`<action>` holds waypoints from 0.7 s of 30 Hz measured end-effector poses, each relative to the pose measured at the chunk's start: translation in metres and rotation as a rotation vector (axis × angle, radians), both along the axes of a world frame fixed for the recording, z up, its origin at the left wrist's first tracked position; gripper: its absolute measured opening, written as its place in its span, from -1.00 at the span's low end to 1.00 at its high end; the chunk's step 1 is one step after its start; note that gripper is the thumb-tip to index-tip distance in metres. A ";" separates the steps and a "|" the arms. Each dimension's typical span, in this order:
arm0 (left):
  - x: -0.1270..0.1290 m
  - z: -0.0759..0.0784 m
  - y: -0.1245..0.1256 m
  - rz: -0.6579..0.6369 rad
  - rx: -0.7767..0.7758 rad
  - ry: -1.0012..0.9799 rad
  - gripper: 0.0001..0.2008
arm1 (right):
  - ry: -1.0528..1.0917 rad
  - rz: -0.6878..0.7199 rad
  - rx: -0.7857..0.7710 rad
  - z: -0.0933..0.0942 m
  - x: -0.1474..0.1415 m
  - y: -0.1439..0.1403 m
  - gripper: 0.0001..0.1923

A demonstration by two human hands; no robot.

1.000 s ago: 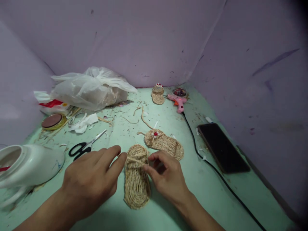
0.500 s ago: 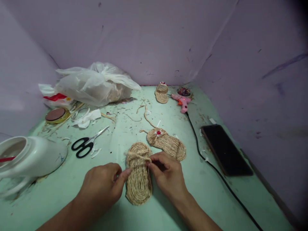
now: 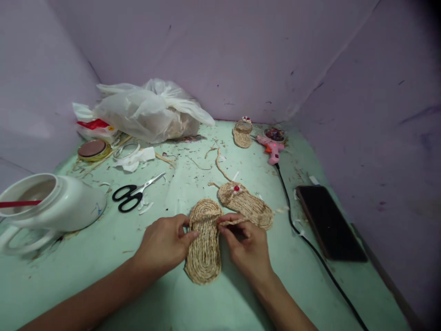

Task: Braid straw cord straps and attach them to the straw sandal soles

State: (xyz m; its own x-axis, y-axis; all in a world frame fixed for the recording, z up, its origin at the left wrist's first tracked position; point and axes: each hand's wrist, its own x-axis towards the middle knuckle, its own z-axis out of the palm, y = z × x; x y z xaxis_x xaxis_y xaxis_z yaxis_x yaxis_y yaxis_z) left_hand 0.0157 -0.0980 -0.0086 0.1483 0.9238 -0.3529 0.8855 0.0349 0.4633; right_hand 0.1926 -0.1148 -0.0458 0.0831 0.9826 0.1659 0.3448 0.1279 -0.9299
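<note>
A slipper-shaped sole of coiled straw rope (image 3: 203, 253) lies before me, with a strand across its upper part. My left hand (image 3: 167, 241) grips its left edge, thumb on top. At the right edge my right hand (image 3: 246, 243) pinches a braided straw cord (image 3: 232, 222), whose loose end runs off to the right in a blur. Just beyond that hand lies a second straw slipper (image 3: 244, 202) with a red bead and white bits. A small finished-looking straw slipper (image 3: 242, 134) stands near the back wall.
A pink glue gun (image 3: 271, 148) with a black cable (image 3: 287, 197) lies at back right, near a phone (image 3: 330, 223). Black-handled scissors (image 3: 132, 196), a white jug (image 3: 79, 202), a tape roll (image 3: 92, 149) and a plastic bag (image 3: 148, 112) occupy the left side. Scraps litter the table (image 3: 165, 299).
The cord that lay over the sole's top now extends rightward through my right hand. My left hand has moved slightly up along the sole's edge. The whole view has shifted a little.
</note>
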 end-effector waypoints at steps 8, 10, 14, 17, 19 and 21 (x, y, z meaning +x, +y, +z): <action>0.000 0.002 -0.001 -0.019 0.045 0.002 -0.78 | -0.190 0.034 0.161 0.003 0.000 -0.002 -0.86; -0.001 0.002 -0.002 -0.031 0.056 0.021 -0.78 | -0.256 0.023 0.153 0.004 0.000 -0.002 -0.86; -0.004 0.007 -0.004 -0.071 0.121 0.086 -0.78 | -0.270 0.017 0.145 0.005 -0.001 -0.001 -0.86; -0.006 0.019 -0.004 -0.021 0.287 0.000 -0.76 | -0.211 0.055 0.137 0.005 -0.001 0.000 -0.84; -0.004 0.030 -0.001 -0.009 0.384 -0.197 -0.75 | -0.183 0.075 0.127 0.005 0.000 0.001 -0.84; 0.001 0.040 0.004 -0.064 0.410 -0.399 -0.74 | -0.171 0.084 0.113 0.005 0.000 0.002 -0.85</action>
State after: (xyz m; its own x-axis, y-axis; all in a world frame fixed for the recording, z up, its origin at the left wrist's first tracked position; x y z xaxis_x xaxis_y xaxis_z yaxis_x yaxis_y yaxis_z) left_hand 0.0168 -0.0938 0.0317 0.2563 0.9583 0.1268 0.6335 -0.2655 0.7268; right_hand 0.1925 -0.1130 -0.0406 -0.0375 0.9592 0.2802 0.4798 0.2633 -0.8369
